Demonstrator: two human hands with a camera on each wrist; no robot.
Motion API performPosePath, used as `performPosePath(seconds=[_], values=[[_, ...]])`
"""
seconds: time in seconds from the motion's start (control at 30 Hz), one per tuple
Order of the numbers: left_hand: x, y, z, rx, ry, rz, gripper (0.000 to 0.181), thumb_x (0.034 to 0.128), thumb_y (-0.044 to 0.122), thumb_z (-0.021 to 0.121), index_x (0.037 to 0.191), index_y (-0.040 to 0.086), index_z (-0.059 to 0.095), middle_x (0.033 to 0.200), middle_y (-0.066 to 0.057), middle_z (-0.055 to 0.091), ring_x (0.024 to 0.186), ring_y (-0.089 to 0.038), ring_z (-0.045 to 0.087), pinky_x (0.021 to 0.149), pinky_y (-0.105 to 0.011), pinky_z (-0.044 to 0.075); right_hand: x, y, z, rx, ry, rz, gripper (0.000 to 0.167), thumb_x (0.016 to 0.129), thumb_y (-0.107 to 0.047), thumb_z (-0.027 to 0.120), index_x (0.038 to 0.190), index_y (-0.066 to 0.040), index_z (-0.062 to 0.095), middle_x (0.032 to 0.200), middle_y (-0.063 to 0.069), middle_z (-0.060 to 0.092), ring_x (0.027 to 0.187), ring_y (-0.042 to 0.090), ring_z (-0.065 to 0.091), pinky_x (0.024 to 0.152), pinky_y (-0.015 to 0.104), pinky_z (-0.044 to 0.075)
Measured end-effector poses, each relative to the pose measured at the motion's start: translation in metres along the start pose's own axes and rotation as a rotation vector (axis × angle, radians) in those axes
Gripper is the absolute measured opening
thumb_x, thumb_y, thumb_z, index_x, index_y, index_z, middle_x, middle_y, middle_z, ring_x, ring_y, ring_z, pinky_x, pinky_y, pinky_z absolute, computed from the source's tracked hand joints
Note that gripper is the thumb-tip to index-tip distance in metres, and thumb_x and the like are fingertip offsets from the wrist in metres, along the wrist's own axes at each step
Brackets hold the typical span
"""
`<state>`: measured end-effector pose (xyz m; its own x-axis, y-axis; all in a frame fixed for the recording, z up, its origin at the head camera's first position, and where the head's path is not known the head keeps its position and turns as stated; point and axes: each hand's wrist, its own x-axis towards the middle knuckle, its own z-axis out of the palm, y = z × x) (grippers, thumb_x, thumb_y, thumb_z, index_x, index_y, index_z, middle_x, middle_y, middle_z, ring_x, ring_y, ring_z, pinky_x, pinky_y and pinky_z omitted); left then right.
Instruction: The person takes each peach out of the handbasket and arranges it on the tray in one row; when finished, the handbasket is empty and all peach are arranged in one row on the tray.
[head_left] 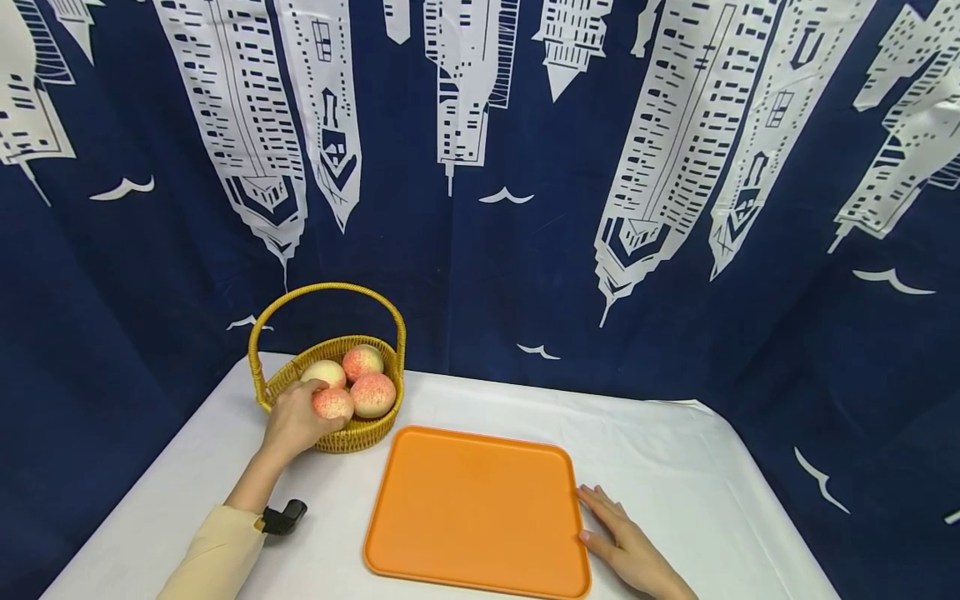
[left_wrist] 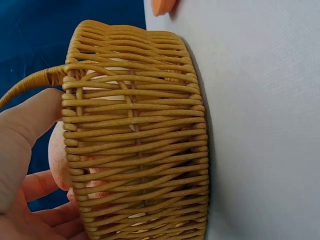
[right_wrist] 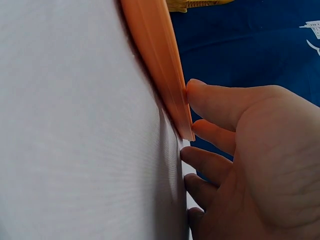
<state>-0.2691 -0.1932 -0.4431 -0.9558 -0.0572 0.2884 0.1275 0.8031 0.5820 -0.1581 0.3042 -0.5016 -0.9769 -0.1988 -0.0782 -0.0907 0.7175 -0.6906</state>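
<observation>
A yellow-brown wicker basket (head_left: 352, 435) with a tall arched handle holds several peaches, pale yellow blushed with red. My left hand (head_left: 297, 421) reaches over the basket's near left rim, thumb and fingers round the front peach (head_left: 333, 404). In the left wrist view the woven side (left_wrist: 140, 140) hides most of the fruit, and the fingers (left_wrist: 40, 185) curl beside one peach (left_wrist: 59, 157). My right hand (head_left: 626, 546) lies at the right edge of an orange tray (head_left: 480, 508). Its thumb and a finger touch the tray rim (right_wrist: 165, 65), the fingers extended and holding nothing.
A white cloth (head_left: 675, 467) covers the table. The tray lies flat, in front and to the right of the basket. Behind the table hangs a dark blue curtain (head_left: 450, 250) printed with white buildings and birds. A black wrist device (head_left: 283, 518) sits at the left cuff.
</observation>
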Motion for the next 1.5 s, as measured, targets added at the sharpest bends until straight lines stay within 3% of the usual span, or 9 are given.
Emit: performPosePath(seconds=[0.17, 0.47, 0.53, 0.57, 0.7, 0.77, 0.9, 1.23, 1.5], values=[[-0.003, 0.007, -0.002, -0.073, 0.015, -0.034, 0.066, 0.0707, 0.025, 0.084, 0.122, -0.005, 0.055, 0.119, -0.03, 0.055, 0.114, -0.05, 0.049, 0.09, -0.061, 0.043, 0.0, 0.002, -0.001, 0.0, -0.013, 0.003, 0.064, 0.095, -0.039, 0.059, 0.15, -0.016, 0.039, 0.16, 0.011, 0.028, 0.15, 0.032, 0.011, 0.107, 0.005, -0.009], [-0.012, 0.036, -0.004, -0.232, 0.058, -0.02, 0.071, 0.0706, 0.019, 0.082, 0.131, -0.002, 0.051, 0.129, -0.024, 0.051, 0.12, -0.041, 0.048, 0.099, -0.057, 0.038, 0.0, 0.003, -0.001, -0.001, -0.021, -0.005, 0.064, 0.095, -0.039, 0.059, 0.15, -0.015, 0.039, 0.16, 0.01, 0.029, 0.15, 0.033, 0.01, 0.105, 0.002, -0.01], [-0.014, 0.043, -0.003, -0.235, 0.047, -0.023, 0.076, 0.0705, 0.02, 0.082, 0.136, -0.003, 0.05, 0.13, -0.024, 0.049, 0.12, -0.042, 0.047, 0.1, -0.058, 0.038, 0.001, 0.003, 0.0, -0.009, -0.015, -0.013, 0.063, 0.095, -0.039, 0.059, 0.15, -0.015, 0.04, 0.159, 0.011, 0.03, 0.15, 0.034, 0.012, 0.117, 0.018, -0.008], [-0.015, 0.046, -0.003, -0.238, 0.04, -0.026, 0.078, 0.0702, 0.02, 0.081, 0.137, -0.003, 0.049, 0.131, -0.024, 0.048, 0.121, -0.042, 0.047, 0.1, -0.058, 0.038, 0.0, 0.003, 0.0, -0.003, -0.015, -0.016, 0.063, 0.095, -0.039, 0.059, 0.15, -0.016, 0.04, 0.159, 0.011, 0.03, 0.15, 0.034, 0.011, 0.114, 0.013, -0.01], [-0.019, 0.057, 0.0, -0.267, 0.034, -0.027, 0.078, 0.0677, 0.021, 0.082, 0.135, -0.005, 0.052, 0.126, -0.022, 0.049, 0.117, -0.041, 0.048, 0.099, -0.057, 0.04, 0.0, 0.001, 0.0, -0.002, -0.013, -0.024, 0.063, 0.095, -0.039, 0.059, 0.15, -0.015, 0.04, 0.159, 0.012, 0.029, 0.149, 0.036, 0.011, 0.12, 0.038, -0.005], [-0.021, 0.062, 0.003, -0.28, 0.038, -0.013, 0.077, 0.0663, 0.021, 0.083, 0.132, -0.005, 0.054, 0.124, -0.021, 0.05, 0.116, -0.04, 0.05, 0.099, -0.056, 0.042, 0.0, 0.0, -0.001, 0.009, -0.018, -0.001, 0.063, 0.095, -0.04, 0.06, 0.15, -0.017, 0.04, 0.16, 0.01, 0.028, 0.15, 0.034, 0.01, 0.12, 0.033, -0.006], [-0.025, 0.069, 0.011, -0.296, 0.037, 0.035, 0.073, 0.0634, 0.021, 0.086, 0.127, -0.002, 0.057, 0.12, -0.019, 0.054, 0.112, -0.037, 0.052, 0.097, -0.054, 0.044, 0.0, -0.001, -0.002, 0.008, -0.03, 0.0, 0.064, 0.095, -0.038, 0.06, 0.15, -0.015, 0.039, 0.16, 0.012, 0.028, 0.15, 0.034, 0.009, 0.118, 0.052, -0.003], [-0.038, 0.1, 0.044, -0.407, -0.053, 0.089, 0.071, 0.0589, 0.017, 0.086, 0.122, 0.008, 0.056, 0.114, -0.009, 0.062, 0.104, -0.026, 0.058, 0.09, -0.044, 0.048, 0.0, 0.002, -0.002, -0.059, -0.004, -0.063, 0.061, 0.096, -0.039, 0.058, 0.148, -0.012, 0.042, 0.156, 0.014, 0.035, 0.147, 0.041, 0.016, 0.113, 0.068, 0.011], [-0.05, 0.134, 0.084, -0.422, -0.149, 0.166, 0.083, 0.057, 0.017, 0.085, 0.132, 0.001, 0.053, 0.119, -0.011, 0.054, 0.106, -0.026, 0.055, 0.089, -0.045, 0.05, 0.0, 0.002, 0.0, -0.064, 0.011, -0.072, 0.062, 0.095, -0.04, 0.059, 0.148, -0.011, 0.043, 0.156, 0.014, 0.036, 0.147, 0.041, 0.018, 0.111, 0.07, 0.015]])
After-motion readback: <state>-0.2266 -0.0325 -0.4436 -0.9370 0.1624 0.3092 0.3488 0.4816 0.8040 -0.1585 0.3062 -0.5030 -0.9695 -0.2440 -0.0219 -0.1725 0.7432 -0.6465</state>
